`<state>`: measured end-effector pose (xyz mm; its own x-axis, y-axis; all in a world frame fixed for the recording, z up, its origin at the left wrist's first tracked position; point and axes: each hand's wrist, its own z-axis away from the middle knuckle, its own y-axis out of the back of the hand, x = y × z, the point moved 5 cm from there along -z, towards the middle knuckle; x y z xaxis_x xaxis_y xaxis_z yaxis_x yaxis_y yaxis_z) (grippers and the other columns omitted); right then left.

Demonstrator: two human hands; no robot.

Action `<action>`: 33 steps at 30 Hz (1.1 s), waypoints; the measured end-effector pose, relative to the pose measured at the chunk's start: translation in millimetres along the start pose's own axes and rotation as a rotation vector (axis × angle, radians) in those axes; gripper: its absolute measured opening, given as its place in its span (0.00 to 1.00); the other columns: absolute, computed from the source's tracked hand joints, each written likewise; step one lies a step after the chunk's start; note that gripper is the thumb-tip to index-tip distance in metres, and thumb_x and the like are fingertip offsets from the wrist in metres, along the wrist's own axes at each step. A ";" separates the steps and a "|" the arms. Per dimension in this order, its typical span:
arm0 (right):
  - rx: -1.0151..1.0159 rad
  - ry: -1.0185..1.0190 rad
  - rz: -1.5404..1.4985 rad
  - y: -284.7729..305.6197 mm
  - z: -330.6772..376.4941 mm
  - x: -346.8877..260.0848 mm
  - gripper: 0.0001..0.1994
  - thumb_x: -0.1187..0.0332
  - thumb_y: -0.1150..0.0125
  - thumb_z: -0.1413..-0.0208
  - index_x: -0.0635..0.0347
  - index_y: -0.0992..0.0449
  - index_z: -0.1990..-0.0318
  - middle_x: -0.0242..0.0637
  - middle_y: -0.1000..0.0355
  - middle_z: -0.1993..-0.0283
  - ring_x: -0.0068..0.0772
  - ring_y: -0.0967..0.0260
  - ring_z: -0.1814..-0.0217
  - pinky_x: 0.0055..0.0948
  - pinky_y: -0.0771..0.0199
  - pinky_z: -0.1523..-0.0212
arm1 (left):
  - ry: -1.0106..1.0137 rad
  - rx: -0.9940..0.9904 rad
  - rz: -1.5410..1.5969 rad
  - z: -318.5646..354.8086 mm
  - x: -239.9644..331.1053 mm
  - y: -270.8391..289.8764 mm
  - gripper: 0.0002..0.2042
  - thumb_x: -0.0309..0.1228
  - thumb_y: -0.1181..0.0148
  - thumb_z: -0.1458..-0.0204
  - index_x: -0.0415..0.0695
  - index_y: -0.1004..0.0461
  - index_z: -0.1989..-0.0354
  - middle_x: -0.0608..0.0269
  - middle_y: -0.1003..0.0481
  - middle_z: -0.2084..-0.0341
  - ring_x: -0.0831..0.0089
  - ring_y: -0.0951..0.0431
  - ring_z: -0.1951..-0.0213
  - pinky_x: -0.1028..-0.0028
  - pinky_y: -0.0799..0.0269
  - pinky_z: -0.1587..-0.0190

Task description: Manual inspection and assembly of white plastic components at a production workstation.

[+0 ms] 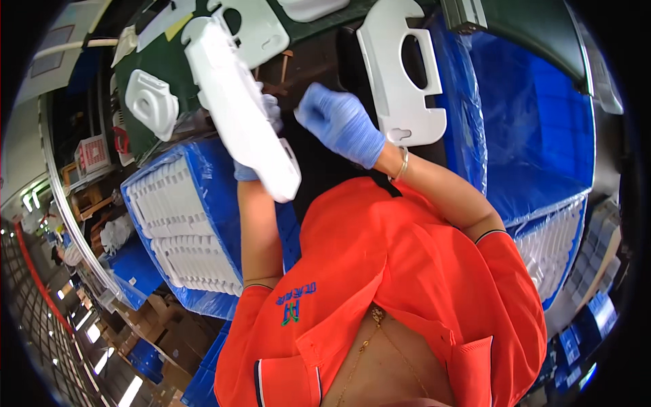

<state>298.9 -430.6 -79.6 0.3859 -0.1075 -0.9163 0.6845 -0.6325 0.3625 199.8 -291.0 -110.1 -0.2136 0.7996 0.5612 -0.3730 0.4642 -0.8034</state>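
Observation:
A long white moulded plastic panel (pixel 237 112) is raised in front of me, tilted, in the grip of my left hand (pixel 245 172). Most of that blue-gloved hand is hidden behind the panel; a few fingers show at its right edge. To the right, my right hand (pixel 339 124), also in a blue glove, has its fingers curled in mid-air, apart from the panel. Whether anything small is inside those fingers is hidden. Just beyond it a similar white panel with an oval cut-out (pixel 390 78) rests near the table edge.
On the dark green table (pixel 152 57) are a small white moulded part (pixel 150 103) and another white panel (pixel 261 34). A blue-lined bin (pixel 183 224) at the left holds stacked white parts. On the right stands a blue bin with clear plastic lining (pixel 529 129).

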 end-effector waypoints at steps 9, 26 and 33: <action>-0.886 -0.334 0.494 -5.7 73.4 23.9 0.04 0.69 0.44 0.50 0.53 0.27 0.66 0.38 0.28 0.63 0.43 0.31 0.58 0.39 0.33 0.63 | 0.096 -0.013 0.039 0.7 -6.8 -19.2 0.24 0.40 0.53 0.42 0.39 0.42 0.42 0.49 0.32 0.59 0.62 0.27 0.67 0.73 0.26 0.70; 0.261 -0.171 0.613 92.8 15.9 42.3 0.42 0.58 0.32 0.65 0.55 0.41 0.38 0.49 0.42 0.48 0.49 0.38 0.50 0.42 0.35 0.48 | 0.156 -0.003 0.292 -0.1 -62.3 -52.3 0.53 0.76 0.57 0.65 0.53 0.55 0.33 0.52 0.44 0.39 0.44 0.40 0.42 0.39 0.40 0.47; 0.162 -0.150 -0.194 82.1 4.8 -5.2 0.35 0.66 0.34 0.57 0.56 0.40 0.38 0.34 0.35 0.55 0.26 0.35 0.54 0.26 0.30 0.51 | -0.050 -0.010 0.000 -4.6 -51.3 -73.3 0.44 0.65 0.50 0.58 0.48 0.48 0.36 0.54 0.39 0.44 0.54 0.36 0.44 0.51 0.35 0.45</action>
<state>350.2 -485.7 -45.9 0.1531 -0.0768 -0.9852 0.6245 -0.7651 0.1567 242.3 -364.3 -80.9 -0.2587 0.7798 0.5701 -0.3638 0.4681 -0.8053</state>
